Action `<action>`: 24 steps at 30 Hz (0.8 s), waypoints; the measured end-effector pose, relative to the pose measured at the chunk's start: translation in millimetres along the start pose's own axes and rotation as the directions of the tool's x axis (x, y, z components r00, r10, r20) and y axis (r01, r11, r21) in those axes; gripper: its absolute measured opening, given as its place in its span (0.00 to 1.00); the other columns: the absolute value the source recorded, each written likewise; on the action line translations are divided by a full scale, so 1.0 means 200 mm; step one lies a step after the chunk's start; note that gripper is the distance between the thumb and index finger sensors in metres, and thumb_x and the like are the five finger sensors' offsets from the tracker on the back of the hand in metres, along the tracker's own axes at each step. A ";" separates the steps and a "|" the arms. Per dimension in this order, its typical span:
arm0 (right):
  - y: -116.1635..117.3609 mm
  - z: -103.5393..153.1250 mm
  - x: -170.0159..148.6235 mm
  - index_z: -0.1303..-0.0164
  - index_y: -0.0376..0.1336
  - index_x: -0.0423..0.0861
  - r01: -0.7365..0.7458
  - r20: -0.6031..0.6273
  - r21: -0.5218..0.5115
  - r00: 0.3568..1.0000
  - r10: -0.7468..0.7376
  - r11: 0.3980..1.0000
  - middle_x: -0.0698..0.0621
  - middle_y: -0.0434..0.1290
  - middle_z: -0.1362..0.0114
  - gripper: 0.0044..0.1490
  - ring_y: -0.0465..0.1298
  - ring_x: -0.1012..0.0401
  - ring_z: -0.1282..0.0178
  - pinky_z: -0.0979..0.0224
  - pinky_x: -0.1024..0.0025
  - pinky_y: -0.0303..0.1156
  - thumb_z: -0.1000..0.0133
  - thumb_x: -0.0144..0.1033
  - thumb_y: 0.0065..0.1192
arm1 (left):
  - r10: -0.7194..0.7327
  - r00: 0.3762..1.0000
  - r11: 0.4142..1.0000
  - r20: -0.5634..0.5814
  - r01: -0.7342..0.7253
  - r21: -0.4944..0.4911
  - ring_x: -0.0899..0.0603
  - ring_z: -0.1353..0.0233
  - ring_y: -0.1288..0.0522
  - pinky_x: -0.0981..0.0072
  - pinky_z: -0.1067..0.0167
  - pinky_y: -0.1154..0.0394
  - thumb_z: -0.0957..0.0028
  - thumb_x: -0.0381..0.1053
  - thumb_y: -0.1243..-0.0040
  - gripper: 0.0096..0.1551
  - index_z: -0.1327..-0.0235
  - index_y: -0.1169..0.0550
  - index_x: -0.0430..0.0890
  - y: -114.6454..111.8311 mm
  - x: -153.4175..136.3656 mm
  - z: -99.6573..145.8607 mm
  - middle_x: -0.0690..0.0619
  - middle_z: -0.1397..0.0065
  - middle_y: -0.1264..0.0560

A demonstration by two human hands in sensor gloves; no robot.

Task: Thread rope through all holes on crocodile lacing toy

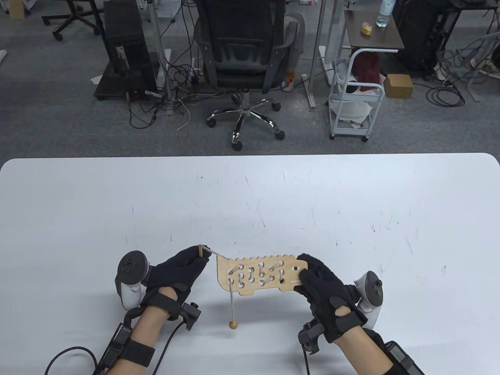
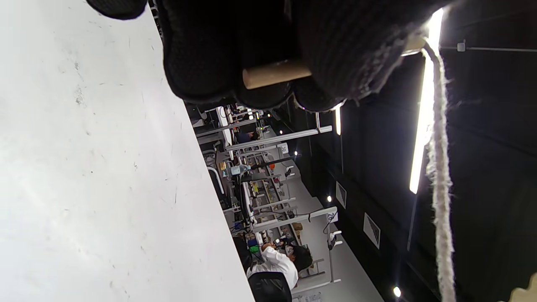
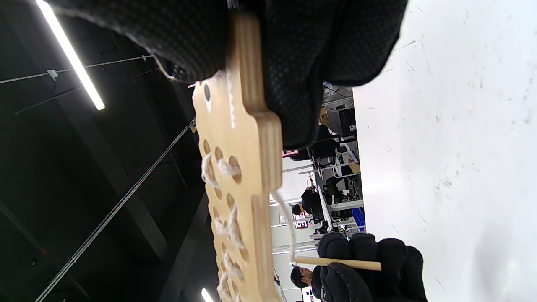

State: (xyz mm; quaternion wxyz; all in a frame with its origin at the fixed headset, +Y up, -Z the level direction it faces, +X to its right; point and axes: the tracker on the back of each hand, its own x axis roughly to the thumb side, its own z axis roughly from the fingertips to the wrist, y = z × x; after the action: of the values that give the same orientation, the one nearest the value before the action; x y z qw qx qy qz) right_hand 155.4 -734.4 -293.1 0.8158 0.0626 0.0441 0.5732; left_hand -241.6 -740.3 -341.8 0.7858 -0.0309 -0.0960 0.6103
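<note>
A wooden crocodile lacing board with several holes is held above the white table. My right hand grips its right end; the right wrist view shows the board edge-on, pinched between my fingers. A pale rope is laced through several holes and runs from the board's upper left corner to a wooden needle, which my left hand pinches. In the left wrist view the needle sits between my fingertips, the rope trailing down. The rope's other end hangs below the board with a wooden bead.
The white table spreads wide behind and beside my hands. Beyond its far edge stand an office chair, a white cart and a computer tower with cables on the floor.
</note>
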 end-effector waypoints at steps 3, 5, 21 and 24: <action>0.00 0.00 0.00 0.34 0.59 0.38 -0.001 -0.001 -0.001 1.000 0.001 1.000 0.44 0.78 0.38 0.33 0.84 0.54 0.45 0.36 0.57 0.74 0.47 0.34 0.65 | -0.087 0.996 0.996 0.014 0.087 -0.021 0.41 0.35 0.22 0.35 0.26 0.41 0.55 0.50 0.32 0.26 0.40 0.17 0.58 -0.02 0.02 0.00 0.53 0.36 0.20; 0.00 0.00 0.00 0.34 0.60 0.38 -0.005 -0.001 -0.004 1.000 0.005 1.000 0.44 0.78 0.38 0.33 0.84 0.54 0.45 0.36 0.57 0.74 0.47 0.34 0.65 | -0.119 0.993 0.992 0.020 0.120 -0.043 0.40 0.35 0.23 0.35 0.26 0.41 0.55 0.49 0.32 0.26 0.40 0.17 0.58 -0.03 0.02 0.00 0.53 0.36 0.20; 0.01 0.00 -0.02 0.34 0.60 0.37 -0.044 -0.018 0.007 0.999 0.044 0.999 0.44 0.78 0.39 0.33 0.84 0.53 0.45 0.36 0.57 0.74 0.48 0.34 0.65 | -0.587 0.797 0.776 0.144 0.604 -0.179 0.42 0.41 0.18 0.35 0.27 0.39 0.58 0.49 0.27 0.30 0.38 0.19 0.57 -0.18 0.06 -0.01 0.53 0.42 0.16; 0.01 0.00 -0.03 0.34 0.60 0.37 -0.049 -0.023 0.008 0.999 0.049 0.999 0.44 0.78 0.39 0.33 0.84 0.54 0.45 0.36 0.57 0.74 0.48 0.34 0.65 | -0.661 0.730 0.699 0.175 0.683 -0.209 0.42 0.41 0.18 0.35 0.27 0.39 0.58 0.49 0.27 0.28 0.41 0.17 0.60 -0.22 0.05 -0.01 0.53 0.42 0.16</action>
State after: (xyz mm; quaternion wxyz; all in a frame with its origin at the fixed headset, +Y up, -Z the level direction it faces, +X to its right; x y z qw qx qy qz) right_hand 151.7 -738.9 -293.3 0.8007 0.0602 0.0544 0.5936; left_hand -197.7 -742.4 -334.5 0.9381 -0.0696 -0.2133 0.2639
